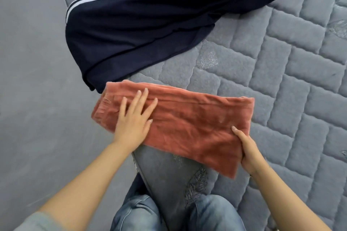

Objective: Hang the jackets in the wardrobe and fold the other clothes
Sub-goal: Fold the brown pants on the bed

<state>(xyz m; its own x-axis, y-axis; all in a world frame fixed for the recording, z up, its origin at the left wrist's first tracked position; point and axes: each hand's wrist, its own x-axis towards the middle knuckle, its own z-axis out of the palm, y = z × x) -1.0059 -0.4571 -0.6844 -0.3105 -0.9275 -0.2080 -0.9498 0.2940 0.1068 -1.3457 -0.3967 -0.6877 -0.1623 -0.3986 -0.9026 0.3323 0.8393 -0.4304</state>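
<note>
Quilted grey bedcover (281, 62) fills most of what I see, and on it lie the two clothes I can judge. Largest is the navy garment with white stripes (140, 15), spread loose and wrinkled at the far side; it is not folded and not hung, so I think this work is still left. I cannot say if it is a jacket or trousers. No wardrobe shows in my view. Nearer to me lies the rust-coloured garment (187, 124), already a narrow folded band at the edge of the bed, its far left corner just beside the navy hem. I judge one more fold may remain. My left hand (134, 116) rests flat on its left part, fingers straight and spread, pressing it down. My right hand (247, 150) holds the right end, thumb on top and the other fingers hidden below the cloth.
</note>
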